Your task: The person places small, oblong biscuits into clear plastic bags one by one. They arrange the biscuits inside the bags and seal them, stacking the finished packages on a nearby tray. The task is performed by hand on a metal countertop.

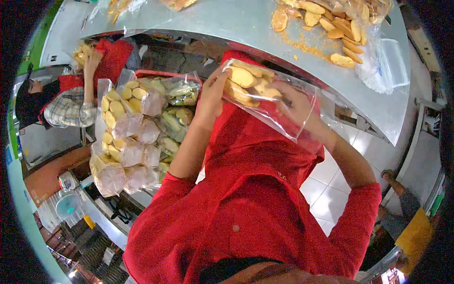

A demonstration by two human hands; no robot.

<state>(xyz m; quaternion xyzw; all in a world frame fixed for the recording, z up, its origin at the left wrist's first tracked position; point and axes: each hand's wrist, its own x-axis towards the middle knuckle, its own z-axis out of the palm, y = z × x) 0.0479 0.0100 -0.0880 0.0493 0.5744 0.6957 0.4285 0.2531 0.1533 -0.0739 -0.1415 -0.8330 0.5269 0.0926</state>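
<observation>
Over my lap is a clear plastic bag part-filled with oval golden slices that look like dried bread. My left hand is closed on the filled end, thumb on top beside the slices. My right hand is at the bag's other end, near the loose flap. I see it through the plastic, and its fingers are smeared by motion. Whether it is inside the bag or behind it, I cannot tell. Beyond the bag, a pile of loose slices lies on the metal table at the far right.
Left of me, several filled bags stand in rows in a red-rimmed container. Crumbs and a clear plastic tray are on the table. Another person handles slices at the far left; another person's arm shows at right.
</observation>
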